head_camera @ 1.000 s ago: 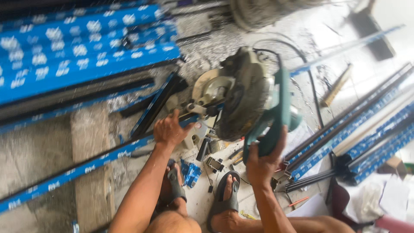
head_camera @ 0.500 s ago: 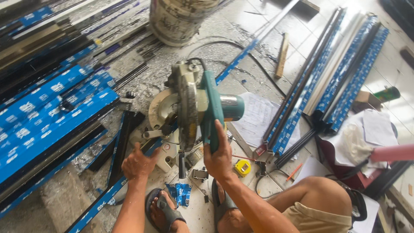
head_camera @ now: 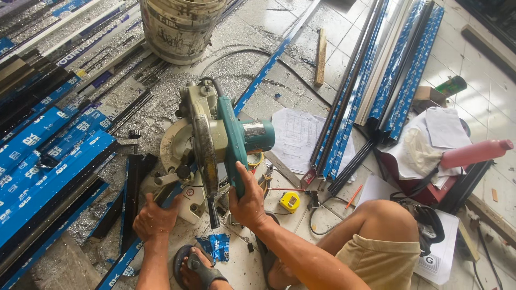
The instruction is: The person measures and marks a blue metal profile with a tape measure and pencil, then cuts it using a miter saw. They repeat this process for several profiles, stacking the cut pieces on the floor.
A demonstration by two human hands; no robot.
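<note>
Two hands are at work: my right hand (head_camera: 248, 203) is clamped around the teal handle of one miter saw (head_camera: 212, 140) at frame centre, and my left hand (head_camera: 156, 219) presses, fingers curled, on a blue-wrapped profile (head_camera: 124, 262) at the saw's base. One yellow tape measure (head_camera: 290, 201) lies just right. One bucket (head_camera: 180, 27) stands at top. Profile bundles (head_camera: 392, 75) lie across the shaving-strewn tiled floor (head_camera: 484, 102).
</note>
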